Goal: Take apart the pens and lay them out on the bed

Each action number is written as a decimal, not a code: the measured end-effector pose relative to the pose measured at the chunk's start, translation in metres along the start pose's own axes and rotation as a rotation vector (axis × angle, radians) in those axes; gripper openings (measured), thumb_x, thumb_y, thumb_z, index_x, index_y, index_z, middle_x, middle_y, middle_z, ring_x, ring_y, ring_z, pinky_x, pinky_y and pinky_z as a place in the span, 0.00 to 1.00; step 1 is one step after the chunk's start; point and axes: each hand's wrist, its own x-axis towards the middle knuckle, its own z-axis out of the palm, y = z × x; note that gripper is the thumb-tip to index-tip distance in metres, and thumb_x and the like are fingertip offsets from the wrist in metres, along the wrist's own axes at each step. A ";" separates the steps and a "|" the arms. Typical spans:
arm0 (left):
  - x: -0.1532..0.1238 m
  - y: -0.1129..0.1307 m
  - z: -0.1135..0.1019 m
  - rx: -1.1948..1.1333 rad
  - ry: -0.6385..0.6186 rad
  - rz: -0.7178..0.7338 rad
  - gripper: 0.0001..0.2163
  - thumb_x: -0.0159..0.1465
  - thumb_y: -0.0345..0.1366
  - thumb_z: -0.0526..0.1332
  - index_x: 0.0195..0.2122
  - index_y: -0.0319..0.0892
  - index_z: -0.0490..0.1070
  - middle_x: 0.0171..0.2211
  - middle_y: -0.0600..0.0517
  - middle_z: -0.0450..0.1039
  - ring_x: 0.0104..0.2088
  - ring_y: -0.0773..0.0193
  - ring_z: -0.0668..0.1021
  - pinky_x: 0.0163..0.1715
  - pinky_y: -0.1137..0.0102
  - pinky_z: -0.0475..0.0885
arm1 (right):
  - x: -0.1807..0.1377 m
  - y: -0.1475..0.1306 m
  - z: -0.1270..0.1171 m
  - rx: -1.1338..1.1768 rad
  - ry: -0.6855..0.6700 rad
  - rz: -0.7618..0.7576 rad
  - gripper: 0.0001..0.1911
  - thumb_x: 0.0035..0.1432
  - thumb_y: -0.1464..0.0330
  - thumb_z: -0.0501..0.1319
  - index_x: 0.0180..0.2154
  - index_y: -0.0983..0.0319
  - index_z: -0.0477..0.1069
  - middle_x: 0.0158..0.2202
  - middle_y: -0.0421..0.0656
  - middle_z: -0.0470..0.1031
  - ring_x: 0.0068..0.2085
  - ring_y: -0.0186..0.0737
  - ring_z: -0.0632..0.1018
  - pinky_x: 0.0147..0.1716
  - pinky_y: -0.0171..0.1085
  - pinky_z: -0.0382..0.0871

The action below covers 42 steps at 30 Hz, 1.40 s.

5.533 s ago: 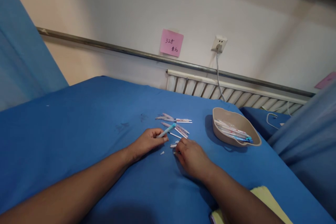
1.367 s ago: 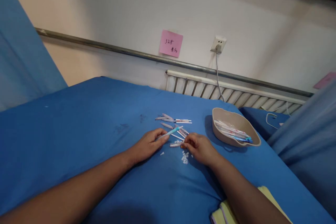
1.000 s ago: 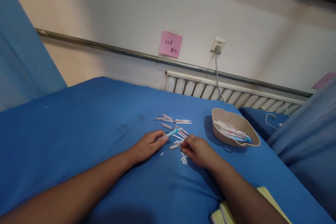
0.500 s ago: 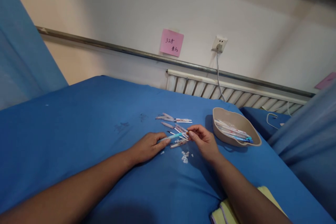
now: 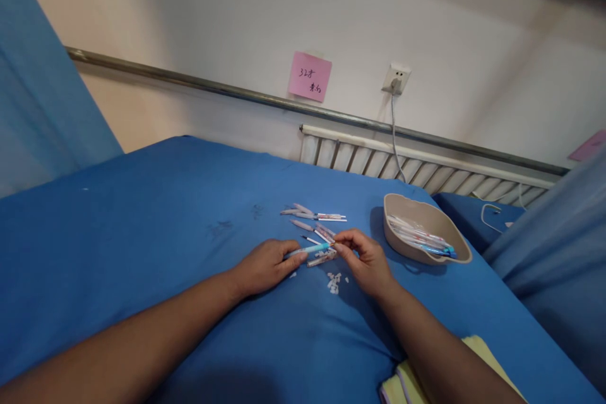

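A light-blue pen (image 5: 310, 248) is pinched between the thumb and fingers of my left hand (image 5: 271, 265), pointing to the right. At its right end, the fingertips of my right hand (image 5: 363, 257) are closed on a small thin piece, perhaps a refill end, that I cannot make out clearly. Beneath and behind the pen lie several pen parts: clear barrels (image 5: 322, 257), pinkish grips (image 5: 302, 225) and thin white refills (image 5: 331, 219). A little heap of small white bits (image 5: 334, 283) lies just in front of them.
To the right stands a beige basket (image 5: 461, 254) with several pens (image 5: 419, 237) inside. A folded yellow cloth (image 5: 411, 382) lies under my right forearm. Blue cloth (image 5: 142, 221) covers the table. Behind it are a radiator (image 5: 350, 154), a rail and a socket with a cord.
My right hand has moved slightly left, closer to the pen's barrel. The white length that showed between barrel and fingers is mostly gone from sight. My left hand stays in place.
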 end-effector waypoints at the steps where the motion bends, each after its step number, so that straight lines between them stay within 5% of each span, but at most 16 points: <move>1: 0.000 0.000 0.000 0.009 0.000 -0.001 0.19 0.66 0.48 0.46 0.31 0.41 0.69 0.25 0.55 0.68 0.26 0.66 0.70 0.26 0.74 0.58 | 0.000 -0.001 0.000 -0.016 -0.010 -0.015 0.07 0.56 0.66 0.59 0.35 0.60 0.73 0.30 0.40 0.74 0.30 0.34 0.73 0.32 0.33 0.67; 9: -0.002 0.003 0.002 0.044 0.017 -0.008 0.19 0.66 0.48 0.47 0.32 0.43 0.71 0.26 0.53 0.71 0.27 0.64 0.71 0.27 0.73 0.60 | -0.002 0.000 0.005 0.006 -0.031 0.047 0.06 0.56 0.65 0.59 0.34 0.61 0.72 0.26 0.38 0.72 0.27 0.34 0.71 0.29 0.32 0.65; 14: -0.003 0.006 0.003 -0.026 0.024 -0.011 0.15 0.65 0.47 0.48 0.40 0.44 0.70 0.32 0.53 0.73 0.31 0.63 0.72 0.30 0.73 0.62 | -0.003 0.001 0.009 0.109 -0.027 0.118 0.08 0.56 0.64 0.60 0.37 0.61 0.70 0.27 0.39 0.72 0.28 0.34 0.72 0.29 0.33 0.66; 21: -0.005 0.018 0.005 -0.277 0.100 0.001 0.11 0.65 0.45 0.51 0.39 0.42 0.64 0.32 0.55 0.69 0.32 0.66 0.70 0.32 0.73 0.64 | -0.003 0.007 0.016 0.268 -0.076 0.142 0.30 0.50 0.64 0.66 0.53 0.60 0.58 0.30 0.36 0.69 0.29 0.33 0.71 0.30 0.32 0.66; 26: -0.004 0.020 0.008 -0.471 0.097 -0.066 0.12 0.64 0.46 0.52 0.36 0.42 0.62 0.25 0.57 0.64 0.25 0.69 0.67 0.26 0.74 0.63 | 0.002 0.001 0.009 -0.047 -0.232 0.060 0.11 0.60 0.60 0.56 0.39 0.61 0.68 0.24 0.36 0.69 0.25 0.33 0.70 0.26 0.31 0.62; 28: 0.001 0.020 0.009 -0.539 0.107 -0.101 0.12 0.63 0.47 0.53 0.35 0.42 0.61 0.24 0.57 0.64 0.23 0.69 0.67 0.25 0.74 0.64 | 0.005 -0.004 0.007 -0.239 -0.255 0.003 0.15 0.64 0.61 0.50 0.32 0.60 0.70 0.25 0.39 0.72 0.28 0.34 0.72 0.29 0.31 0.63; 35: 0.050 0.051 0.001 -0.327 0.166 0.049 0.12 0.59 0.46 0.58 0.33 0.42 0.71 0.34 0.50 0.72 0.37 0.60 0.72 0.40 0.66 0.67 | 0.015 -0.004 0.003 -0.434 -0.324 -0.085 0.16 0.65 0.63 0.46 0.46 0.59 0.69 0.44 0.43 0.76 0.43 0.40 0.76 0.39 0.34 0.66; 39: 0.092 0.087 0.003 -0.146 0.217 0.121 0.13 0.57 0.46 0.58 0.33 0.43 0.73 0.34 0.51 0.71 0.35 0.60 0.71 0.40 0.66 0.67 | 0.019 0.007 0.004 -0.430 -0.339 -0.058 0.18 0.64 0.66 0.47 0.53 0.59 0.65 0.51 0.44 0.73 0.49 0.42 0.74 0.44 0.36 0.67; 42: 0.126 0.112 0.010 -0.023 0.144 0.261 0.11 0.59 0.45 0.58 0.35 0.43 0.73 0.35 0.51 0.72 0.38 0.60 0.71 0.41 0.67 0.66 | 0.022 0.013 0.006 -0.511 -0.371 -0.086 0.20 0.63 0.67 0.48 0.55 0.62 0.63 0.54 0.47 0.69 0.51 0.46 0.72 0.46 0.40 0.67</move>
